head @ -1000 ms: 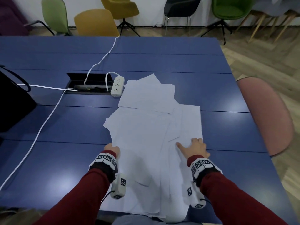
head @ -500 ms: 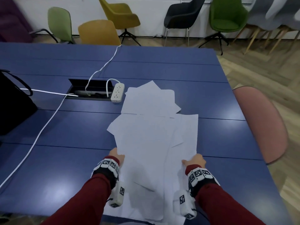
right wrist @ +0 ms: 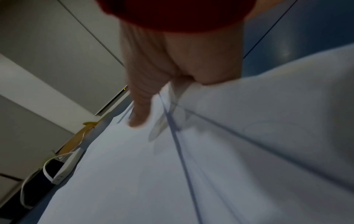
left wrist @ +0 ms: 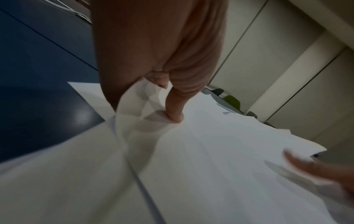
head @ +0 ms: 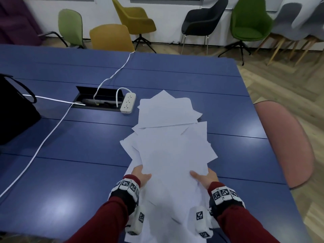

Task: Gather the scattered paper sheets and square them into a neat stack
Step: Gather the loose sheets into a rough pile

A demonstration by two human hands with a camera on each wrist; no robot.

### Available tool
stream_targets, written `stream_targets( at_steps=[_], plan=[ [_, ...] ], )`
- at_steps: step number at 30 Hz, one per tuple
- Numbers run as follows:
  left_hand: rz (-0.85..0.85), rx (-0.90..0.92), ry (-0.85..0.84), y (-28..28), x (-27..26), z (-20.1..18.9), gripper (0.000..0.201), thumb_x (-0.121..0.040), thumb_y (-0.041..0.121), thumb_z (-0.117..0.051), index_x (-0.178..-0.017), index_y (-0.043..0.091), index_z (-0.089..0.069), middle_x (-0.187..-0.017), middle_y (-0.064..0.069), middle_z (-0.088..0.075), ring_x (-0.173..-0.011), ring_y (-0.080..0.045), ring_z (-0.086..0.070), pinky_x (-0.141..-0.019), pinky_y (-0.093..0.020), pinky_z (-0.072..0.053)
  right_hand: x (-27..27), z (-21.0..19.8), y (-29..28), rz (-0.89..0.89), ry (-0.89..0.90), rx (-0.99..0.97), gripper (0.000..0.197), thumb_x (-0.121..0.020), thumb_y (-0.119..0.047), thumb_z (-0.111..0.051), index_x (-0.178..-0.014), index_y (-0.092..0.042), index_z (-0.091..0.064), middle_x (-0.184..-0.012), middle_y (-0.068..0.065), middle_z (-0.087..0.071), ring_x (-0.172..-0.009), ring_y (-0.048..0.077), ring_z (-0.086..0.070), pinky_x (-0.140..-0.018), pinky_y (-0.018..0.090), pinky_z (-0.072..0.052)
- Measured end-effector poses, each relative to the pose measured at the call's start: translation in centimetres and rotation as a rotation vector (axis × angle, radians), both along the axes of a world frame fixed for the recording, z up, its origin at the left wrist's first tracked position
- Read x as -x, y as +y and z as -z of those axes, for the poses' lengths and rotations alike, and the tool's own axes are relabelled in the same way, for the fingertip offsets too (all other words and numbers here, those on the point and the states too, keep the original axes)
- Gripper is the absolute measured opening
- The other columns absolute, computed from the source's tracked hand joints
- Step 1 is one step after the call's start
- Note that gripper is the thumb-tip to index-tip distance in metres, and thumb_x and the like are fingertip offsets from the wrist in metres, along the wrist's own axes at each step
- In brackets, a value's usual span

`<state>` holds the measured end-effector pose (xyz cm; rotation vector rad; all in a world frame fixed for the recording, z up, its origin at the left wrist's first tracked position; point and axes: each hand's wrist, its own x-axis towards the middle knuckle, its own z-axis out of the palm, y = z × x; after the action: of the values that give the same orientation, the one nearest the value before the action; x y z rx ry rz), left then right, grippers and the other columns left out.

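A loose, fanned pile of white paper sheets [head: 171,151] runs down the blue table [head: 70,141] from the power strip to the near edge. My left hand [head: 141,174] grips the pile's left side, thumb on top of the sheets [left wrist: 191,159] and fingers under them. My right hand [head: 205,177] grips the right side the same way, its thumb lying on the sheets [right wrist: 191,166]. The near part of the pile is lifted and bowed between both hands. A few more sheets [head: 166,109] lie flat at the far end.
A white power strip [head: 128,102] with cables lies beside an open cable hatch [head: 98,100], left of the far sheets. A black bag [head: 15,111] stands at the left edge. A pink chair [head: 287,144] stands at the table's right side; more chairs line the wall.
Both hands went from lying flat on the spread sheets to gripping the pile's sides. They moved closer together, drawing the sheets inward and raising the near part.
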<state>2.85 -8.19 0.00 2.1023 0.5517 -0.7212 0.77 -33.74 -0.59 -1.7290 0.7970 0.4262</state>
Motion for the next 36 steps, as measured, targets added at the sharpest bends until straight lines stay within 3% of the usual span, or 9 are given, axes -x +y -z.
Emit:
stream_targets(
  at_steps=[5, 8, 12, 17, 21, 25, 27, 31, 36],
  plan=[
    [-0.363, -0.185, -0.385, 1.1, -1.8, 0.5, 0.003, -0.084, 0.016, -0.057, -0.086, 0.014, -0.058, -0.104, -0.012, -0.064, -0.098, -0.032, -0.062, -0.086, -0.034, -0.049, 0.7, -0.1, -1.1, 0.01, 0.1, 0.123, 0.068, -0.08, -0.004, -0.069, -0.138, 0.008, -0.036, -0.131, 0.008, -0.048, -0.13, 0.032, -0.045, -0.11, 0.037, -0.034],
    [-0.165, -0.294, -0.519, 2.3, -3.9, 1.3, 0.029, -0.084, 0.001, -0.049, -0.109, 0.012, -0.059, -0.124, -0.011, -0.051, -0.109, -0.032, -0.055, -0.095, -0.038, -0.042, 1.0, 0.0, -1.5, 0.027, 0.154, 0.151, 0.076, -0.083, -0.006, -0.067, -0.144, 0.007, -0.024, -0.151, 0.018, -0.031, -0.139, 0.032, -0.032, -0.114, 0.036, -0.026],
    [0.295, -0.293, -0.346, 2.0, -6.3, 2.0, 0.053, -0.092, 0.006, -0.037, -0.143, 0.023, -0.035, -0.155, 0.0, -0.026, -0.141, -0.024, -0.03, -0.116, -0.037, -0.024, 0.5, 0.2, -2.0, 0.022, 0.176, 0.176, 0.072, -0.086, -0.004, -0.061, -0.145, 0.007, -0.02, -0.153, 0.019, -0.027, -0.14, 0.032, -0.03, -0.113, 0.034, -0.025],
    [0.459, -0.413, -0.324, 0.9, -5.4, 1.1, 0.053, -0.095, 0.015, -0.035, -0.147, 0.022, -0.027, -0.147, -0.003, -0.038, -0.132, -0.027, -0.04, -0.111, -0.037, -0.032, -0.2, -0.9, -3.7, 0.083, 0.176, 0.329, 0.05, -0.083, -0.002, -0.052, -0.133, 0.003, -0.047, -0.132, 0.022, -0.054, -0.12, 0.038, -0.051, -0.102, 0.039, -0.042],
    [0.651, -0.613, -0.4, -0.3, -2.6, 1.5, 0.047, -0.089, 0.014, -0.036, -0.131, 0.031, -0.049, -0.128, 0.006, -0.054, -0.118, -0.019, -0.049, -0.106, -0.034, -0.026, -0.2, -1.9, -5.0, 0.046, 0.18, 0.462, 0.037, -0.083, -0.003, -0.051, -0.119, -0.004, -0.06, -0.12, 0.022, -0.062, -0.111, 0.04, -0.056, -0.089, 0.036, -0.044],
    [0.586, -0.61, -0.465, -0.9, -2.7, 1.2, 0.034, -0.088, 0.023, -0.04, -0.113, 0.027, -0.063, -0.118, 0.007, -0.063, -0.115, -0.018, -0.052, -0.104, -0.032, -0.029, 0.2, -2.9, -5.0, -0.021, 0.182, 0.54, 0.032, -0.084, -0.003, -0.051, -0.114, -0.005, -0.062, -0.1, 0.019, -0.063, -0.094, 0.036, -0.057, -0.078, 0.033, -0.042],
    [0.5, -0.612, -0.458, -0.3, -4.1, 1.6, 0.046, -0.088, 0.031, -0.049, -0.133, 0.025, -0.047, -0.141, 0.0, -0.046, -0.13, -0.021, -0.042, -0.109, -0.036, -0.028, 0.4, -2.6, -4.6, -0.014, 0.186, 0.551, 0.027, -0.083, -0.006, -0.051, -0.107, -0.007, -0.065, -0.081, 0.011, -0.055, -0.078, 0.029, -0.051, -0.071, 0.03, -0.041],
    [0.371, -0.477, -0.255, 1.1, -6.5, 2.6, 0.102, -0.078, 0.048, -0.063, -0.151, 0.022, 0.003, -0.161, -0.001, -0.006, -0.149, -0.022, -0.008, -0.118, -0.046, -0.011, 0.6, -1.7, -4.3, 0.041, 0.188, 0.586, 0.023, -0.08, -0.009, -0.055, -0.1, -0.01, -0.067, -0.088, 0.016, -0.063, -0.073, 0.028, -0.048, -0.068, 0.029, -0.04],
    [0.348, -0.498, -0.33, 1.7, -4.7, 3.4, 0.076, -0.091, 0.045, -0.046, -0.151, 0.024, -0.005, -0.145, -0.003, -0.037, -0.136, -0.024, -0.034, -0.113, -0.047, -0.024, 0.3, -1.2, -4.8, 0.066, 0.204, 0.543, 0.029, -0.079, -0.005, -0.054, -0.106, -0.004, -0.065, -0.104, 0.02, -0.067, -0.089, 0.035, -0.059, -0.076, 0.033, -0.045]
  ],
)
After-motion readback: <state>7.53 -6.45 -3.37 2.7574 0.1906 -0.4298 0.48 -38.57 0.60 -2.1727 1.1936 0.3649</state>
